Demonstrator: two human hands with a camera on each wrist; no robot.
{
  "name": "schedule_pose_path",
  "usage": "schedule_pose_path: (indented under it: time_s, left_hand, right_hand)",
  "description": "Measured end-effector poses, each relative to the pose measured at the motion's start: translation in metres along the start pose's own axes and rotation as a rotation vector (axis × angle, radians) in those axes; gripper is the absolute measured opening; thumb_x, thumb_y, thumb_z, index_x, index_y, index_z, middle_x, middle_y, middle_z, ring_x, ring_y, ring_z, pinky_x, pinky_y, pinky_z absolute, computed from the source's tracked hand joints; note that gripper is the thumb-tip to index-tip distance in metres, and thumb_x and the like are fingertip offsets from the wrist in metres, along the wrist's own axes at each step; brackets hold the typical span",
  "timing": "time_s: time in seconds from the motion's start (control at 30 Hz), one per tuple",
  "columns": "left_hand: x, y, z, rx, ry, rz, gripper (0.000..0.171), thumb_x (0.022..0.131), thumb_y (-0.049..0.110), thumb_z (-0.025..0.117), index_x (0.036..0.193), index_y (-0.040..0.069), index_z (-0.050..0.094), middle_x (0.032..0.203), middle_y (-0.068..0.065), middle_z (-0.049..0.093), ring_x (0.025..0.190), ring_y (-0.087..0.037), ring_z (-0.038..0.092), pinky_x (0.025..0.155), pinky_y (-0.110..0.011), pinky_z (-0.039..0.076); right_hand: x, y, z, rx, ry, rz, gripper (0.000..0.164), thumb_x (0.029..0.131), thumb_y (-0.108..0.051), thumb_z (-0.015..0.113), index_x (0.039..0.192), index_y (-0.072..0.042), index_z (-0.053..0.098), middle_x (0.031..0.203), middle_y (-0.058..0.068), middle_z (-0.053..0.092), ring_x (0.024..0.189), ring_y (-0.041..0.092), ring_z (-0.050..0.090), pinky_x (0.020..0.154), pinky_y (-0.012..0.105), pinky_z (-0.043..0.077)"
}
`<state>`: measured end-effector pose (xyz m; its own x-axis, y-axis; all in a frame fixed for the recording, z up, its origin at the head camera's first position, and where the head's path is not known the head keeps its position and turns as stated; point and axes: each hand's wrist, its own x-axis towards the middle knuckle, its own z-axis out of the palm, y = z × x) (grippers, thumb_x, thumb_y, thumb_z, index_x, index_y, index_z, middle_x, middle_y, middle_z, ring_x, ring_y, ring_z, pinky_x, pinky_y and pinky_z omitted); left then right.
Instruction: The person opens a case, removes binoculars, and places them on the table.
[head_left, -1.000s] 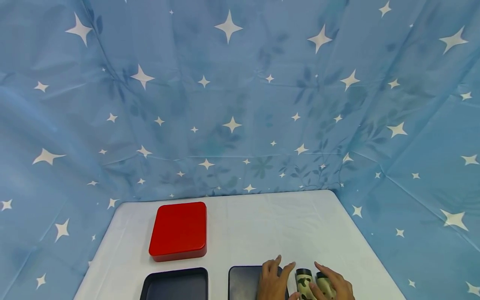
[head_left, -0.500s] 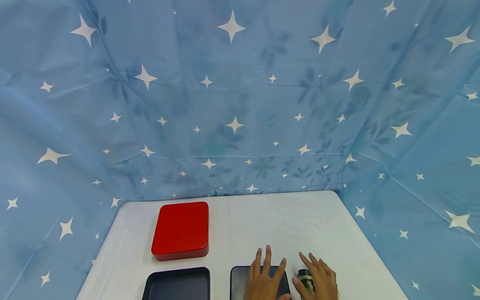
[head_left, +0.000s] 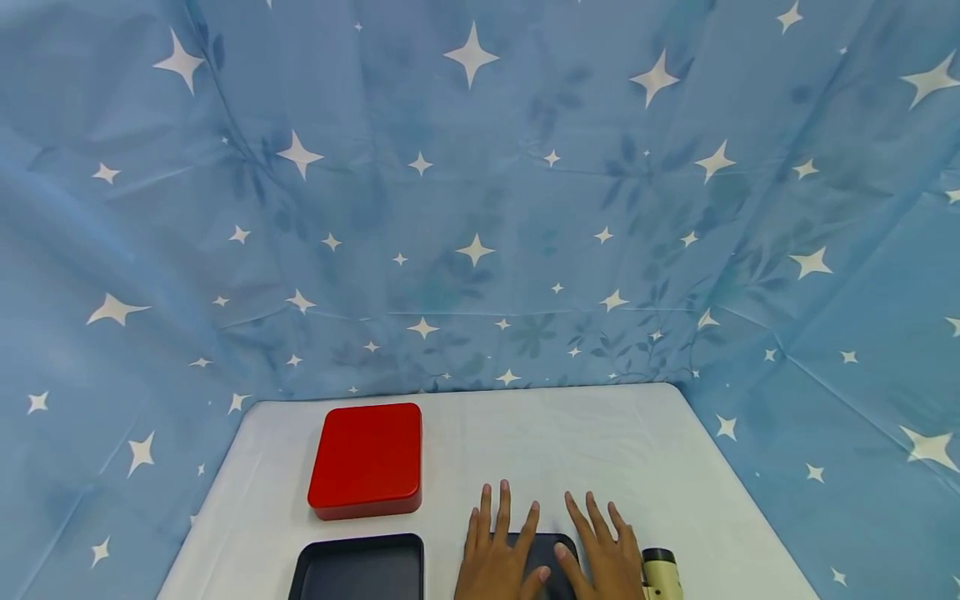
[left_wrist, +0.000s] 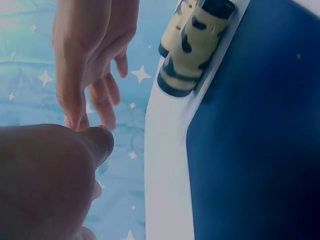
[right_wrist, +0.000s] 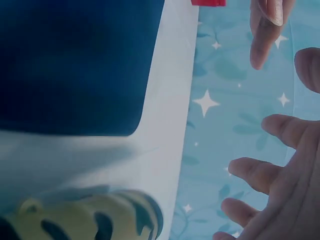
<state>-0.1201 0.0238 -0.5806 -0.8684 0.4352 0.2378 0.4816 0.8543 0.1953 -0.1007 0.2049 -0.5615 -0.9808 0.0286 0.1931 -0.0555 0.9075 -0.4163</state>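
Both hands are spread with straight fingers above a dark rectangular tray [head_left: 545, 552]. My left hand [head_left: 491, 560] covers its left part, and my right hand [head_left: 611, 565] its right part; neither holds anything. Just right of the right hand lies a pair of camouflage binoculars [head_left: 662, 577], partly hidden by that hand in the head view. Its two patterned tubes with dark ends show on the white table beside the tray in the left wrist view. The right wrist view catches one camouflage barrel [right_wrist: 95, 220] at the bottom, apart from the fingers [right_wrist: 255, 172].
A red box [head_left: 367, 458] sits at the back left of the white table [head_left: 555, 450]. In front of it is a second dark tray [head_left: 360, 571], cut off by the frame. A blue star-patterned cloth [head_left: 480, 200] hangs behind and at both sides.
The right hand has left the binoculars and moved left over the tray. The left hand has shifted left, its fingers straightening. The head view has turned slightly left.
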Motion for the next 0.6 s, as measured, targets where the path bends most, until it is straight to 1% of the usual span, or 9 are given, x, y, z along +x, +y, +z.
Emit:
schedule_pose_path:
  time_s: [0.07, 0.13, 0.2, 0.23, 0.3, 0.37, 0.43, 0.5, 0.6]
  left_hand:
    - [-0.002, -0.005, -0.001, 0.038, 0.027, -0.008, 0.071, 0.096, 0.065, 0.044, 0.158, 0.037, 0.023, 0.168, -0.009, 0.012, 0.151, -0.043, 0.021, 0.113, -0.063, 0.031]
    - [-0.003, -0.011, -0.003, 0.063, 0.059, -0.015, 0.072, 0.096, 0.065, 0.044, 0.158, 0.036, 0.023, 0.168, -0.010, 0.013, 0.151, -0.043, 0.021, 0.119, -0.061, 0.017]
    - [-0.004, -0.016, -0.006, 0.075, 0.082, -0.024, 0.072, 0.096, 0.065, 0.045, 0.158, 0.035, 0.023, 0.168, -0.010, 0.013, 0.151, -0.043, 0.021, 0.121, -0.058, 0.006]
    - [-0.005, -0.019, -0.008, 0.091, 0.091, -0.028, 0.072, 0.096, 0.065, 0.045, 0.158, 0.035, 0.024, 0.168, -0.011, 0.014, 0.150, -0.043, 0.022, 0.122, -0.058, 0.005]
    - [-0.005, -0.024, -0.014, 0.068, 0.071, -0.044, 0.073, 0.095, 0.065, 0.047, 0.158, 0.035, 0.023, 0.168, -0.011, 0.011, 0.151, -0.044, 0.018, 0.122, -0.060, 0.004]
    - [-0.005, -0.029, -0.022, 0.054, 0.035, -0.063, 0.075, 0.095, 0.065, 0.048, 0.159, 0.035, 0.022, 0.168, -0.011, 0.007, 0.152, -0.045, 0.015, 0.120, -0.065, 0.015]
    - [-0.004, -0.034, -0.028, 0.031, -0.004, -0.083, 0.076, 0.095, 0.063, 0.050, 0.159, 0.035, 0.021, 0.169, -0.011, 0.004, 0.152, -0.045, 0.011, 0.117, -0.066, 0.023]
    - [-0.004, -0.039, -0.034, 0.001, -0.032, -0.105, 0.077, 0.094, 0.061, 0.053, 0.159, 0.034, 0.021, 0.169, -0.011, 0.000, 0.153, -0.046, 0.007, 0.117, -0.067, 0.021]
    - [-0.004, -0.045, -0.040, -0.022, -0.052, -0.130, 0.077, 0.094, 0.059, 0.056, 0.159, 0.034, 0.022, 0.169, -0.011, -0.001, 0.153, -0.046, 0.003, 0.117, -0.068, 0.018]
  right_hand:
    - [0.001, -0.004, 0.000, 0.028, -0.020, 0.003, 0.066, 0.091, -0.046, 0.067, 0.147, -0.015, 0.050, 0.156, 0.024, 0.038, 0.139, 0.058, 0.028, 0.105, 0.079, 0.017]
    - [0.003, -0.008, 0.000, 0.041, -0.032, -0.004, 0.066, 0.091, -0.047, 0.066, 0.148, -0.017, 0.049, 0.157, 0.023, 0.037, 0.140, 0.058, 0.026, 0.104, 0.080, 0.015]
    - [0.004, -0.012, 0.001, 0.048, -0.042, -0.005, 0.067, 0.091, -0.049, 0.066, 0.149, -0.020, 0.048, 0.158, 0.022, 0.035, 0.141, 0.058, 0.025, 0.104, 0.081, 0.013]
    - [0.006, -0.014, 0.002, 0.041, -0.046, -0.008, 0.067, 0.091, -0.051, 0.065, 0.149, -0.022, 0.047, 0.158, 0.021, 0.035, 0.141, 0.058, 0.025, 0.104, 0.081, 0.013]
    - [0.008, -0.017, 0.005, 0.048, -0.058, -0.012, 0.068, 0.091, -0.051, 0.064, 0.150, -0.024, 0.045, 0.159, 0.020, 0.033, 0.143, 0.058, 0.022, 0.106, 0.081, 0.010]
    - [0.011, -0.019, 0.007, 0.069, -0.077, -0.014, 0.069, 0.092, -0.052, 0.063, 0.152, -0.025, 0.043, 0.161, 0.020, 0.030, 0.145, 0.058, 0.018, 0.108, 0.080, 0.007]
    - [0.013, -0.022, 0.009, 0.089, -0.094, -0.021, 0.070, 0.093, -0.054, 0.061, 0.153, -0.026, 0.040, 0.162, 0.020, 0.027, 0.145, 0.058, 0.015, 0.108, 0.080, 0.005]
    - [0.016, -0.024, 0.010, 0.116, -0.108, -0.025, 0.071, 0.093, -0.055, 0.059, 0.154, -0.026, 0.038, 0.163, 0.020, 0.025, 0.146, 0.058, 0.012, 0.109, 0.079, 0.003]
    - [0.019, -0.029, 0.011, 0.142, -0.121, -0.036, 0.073, 0.094, -0.057, 0.057, 0.156, -0.026, 0.035, 0.163, 0.020, 0.023, 0.147, 0.057, 0.009, 0.111, 0.077, -0.001]
